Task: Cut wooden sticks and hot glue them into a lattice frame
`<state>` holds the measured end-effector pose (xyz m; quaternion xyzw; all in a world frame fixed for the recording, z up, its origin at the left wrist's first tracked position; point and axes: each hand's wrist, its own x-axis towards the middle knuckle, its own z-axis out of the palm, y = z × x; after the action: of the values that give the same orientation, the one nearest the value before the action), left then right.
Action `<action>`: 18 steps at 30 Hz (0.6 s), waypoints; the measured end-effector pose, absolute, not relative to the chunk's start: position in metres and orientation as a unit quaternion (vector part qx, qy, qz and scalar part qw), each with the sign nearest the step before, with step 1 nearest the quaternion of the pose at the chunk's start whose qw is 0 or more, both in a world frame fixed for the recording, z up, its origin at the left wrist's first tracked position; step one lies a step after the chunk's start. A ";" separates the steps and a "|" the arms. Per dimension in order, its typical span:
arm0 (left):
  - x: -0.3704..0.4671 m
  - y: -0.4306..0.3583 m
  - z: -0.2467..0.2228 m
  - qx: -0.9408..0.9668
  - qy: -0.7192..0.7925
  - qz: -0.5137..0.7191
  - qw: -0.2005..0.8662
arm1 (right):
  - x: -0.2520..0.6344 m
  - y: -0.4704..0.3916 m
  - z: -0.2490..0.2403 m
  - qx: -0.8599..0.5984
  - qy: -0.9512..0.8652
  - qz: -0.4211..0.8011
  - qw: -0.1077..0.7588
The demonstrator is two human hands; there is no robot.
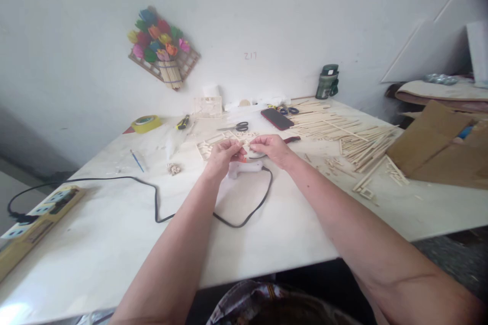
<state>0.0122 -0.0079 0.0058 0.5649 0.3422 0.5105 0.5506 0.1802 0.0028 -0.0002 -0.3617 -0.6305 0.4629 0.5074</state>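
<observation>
My left hand (227, 153) and my right hand (271, 148) are close together over the middle of the table, each in a fingertip pinch. Something small and pale, perhaps a bit of wood, shows between the fingertips, too small to make out. Just below them lies a white glue gun (246, 166) with its black cord running off to the left. A pale wooden lattice frame (204, 149) sits behind my left hand, partly covered by it. Red-handled pliers (293, 139) lie behind my right hand, partly hidden.
Scissors (241, 126), a phone (277, 119) and a yellow-black cutter (183, 122) lie farther back. Thin wooden sticks (366, 142) spread over the right, beside a cardboard box (438, 144). Yellow tape (146, 123), a power strip (41, 218) and a green bottle (327, 82) stand around the edges.
</observation>
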 end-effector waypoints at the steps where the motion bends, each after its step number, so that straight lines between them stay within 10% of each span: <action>1: 0.012 -0.008 0.006 0.565 0.342 0.510 0.551 | 0.180 0.003 0.000 -0.361 -0.629 0.466 0.507; 18: 0.013 -0.009 0.006 0.559 0.342 0.534 0.534 | 0.182 0.006 -0.003 -0.410 -0.676 0.401 0.463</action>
<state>0.0129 -0.0087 0.0060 0.5590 0.3425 0.5338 0.5342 0.1817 0.0057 -0.0030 -0.4095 -0.6762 0.4007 0.4631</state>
